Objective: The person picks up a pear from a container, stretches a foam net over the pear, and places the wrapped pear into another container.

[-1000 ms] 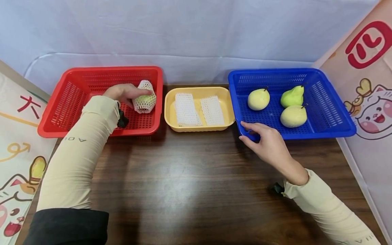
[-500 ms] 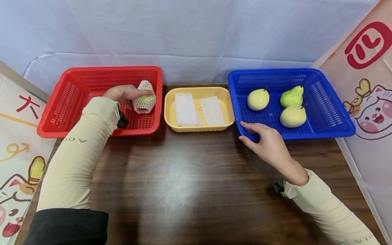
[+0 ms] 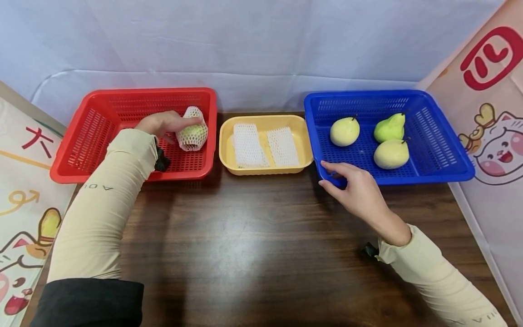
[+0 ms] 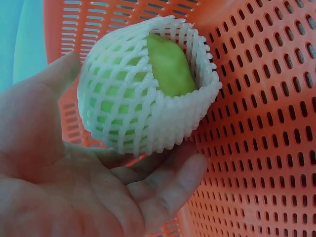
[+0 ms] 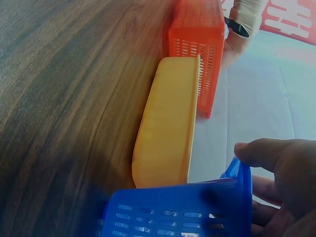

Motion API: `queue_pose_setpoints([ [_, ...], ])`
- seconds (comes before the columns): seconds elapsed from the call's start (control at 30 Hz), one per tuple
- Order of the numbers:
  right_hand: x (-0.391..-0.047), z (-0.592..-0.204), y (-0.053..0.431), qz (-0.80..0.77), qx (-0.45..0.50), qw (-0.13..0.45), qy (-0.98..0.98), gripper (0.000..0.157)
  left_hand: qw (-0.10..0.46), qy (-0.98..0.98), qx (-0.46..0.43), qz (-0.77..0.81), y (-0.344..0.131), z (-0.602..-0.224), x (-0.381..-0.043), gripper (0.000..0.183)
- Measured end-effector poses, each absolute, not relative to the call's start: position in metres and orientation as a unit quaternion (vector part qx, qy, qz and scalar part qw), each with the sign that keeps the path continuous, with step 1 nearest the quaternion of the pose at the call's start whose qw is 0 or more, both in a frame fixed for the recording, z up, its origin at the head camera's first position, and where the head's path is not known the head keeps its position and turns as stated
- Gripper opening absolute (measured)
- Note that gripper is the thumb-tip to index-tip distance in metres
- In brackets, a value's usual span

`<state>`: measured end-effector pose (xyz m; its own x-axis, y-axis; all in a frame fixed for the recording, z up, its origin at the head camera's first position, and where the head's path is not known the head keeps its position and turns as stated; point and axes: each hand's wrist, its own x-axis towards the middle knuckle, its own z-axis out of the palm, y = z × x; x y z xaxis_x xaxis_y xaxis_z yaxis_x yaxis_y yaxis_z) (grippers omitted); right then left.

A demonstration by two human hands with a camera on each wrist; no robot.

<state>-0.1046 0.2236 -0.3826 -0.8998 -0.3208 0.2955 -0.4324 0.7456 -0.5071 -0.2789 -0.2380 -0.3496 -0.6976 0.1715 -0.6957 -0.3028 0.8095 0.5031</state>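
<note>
A green fruit in a white foam net sleeve (image 4: 118, 98) sits in the red basket (image 3: 188, 173), near its right wall. My left hand (image 3: 163, 123) is right beside it; the thumb overlaps the net in the head view. In the left wrist view the fingers lie loosely below the sleeved fruit, with the thumb at its left edge. My right hand (image 3: 361, 190) grips the near left corner of the blue basket (image 3: 421, 180), pinching its rim between thumb and fingers. Two yellow pears (image 3: 344, 131) and a green pear (image 3: 390, 128) lie in that basket.
Between the baskets stands a yellow tray (image 3: 267, 171) with white foam net sleeves (image 3: 247, 145) lying flat in it. All three containers rest on a dark wooden table (image 3: 245, 245). Pale cloth (image 3: 261, 50) hangs behind, and printed panels flank both sides.
My left hand has eased slightly left, away from the sleeved fruit, which stays in place. The right hand holds still at the blue basket's corner.
</note>
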Motion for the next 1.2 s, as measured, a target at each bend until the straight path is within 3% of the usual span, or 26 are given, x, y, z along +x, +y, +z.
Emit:
queue_pose_setpoints([
  [0.3, -0.106, -0.381, 0.223, 0.293, 0.202, 0.092, -0.93, 0.043, 0.397, 0.866, -0.031, 0.301, -0.248, -0.338, -0.281, 0.096],
  [0.53, -0.105, -0.381, 0.223, 0.296, 0.2, 0.089, -0.93, 0.043, 0.38, 0.88, -0.023, 0.284, -0.259, -0.321, -0.277, 0.092],
  [0.77, -0.105, -0.382, 0.223, 0.299, 0.199, 0.09, -0.929, 0.043, 0.309, 0.927, -0.011, 0.213, -0.264, -0.302, -0.261, 0.1],
  [1.2, -0.104, -0.383, 0.223, 0.299, 0.198, 0.09, -0.929, 0.044, 0.22, 0.952, 0.035, 0.21, -0.26, -0.287, -0.231, 0.088],
])
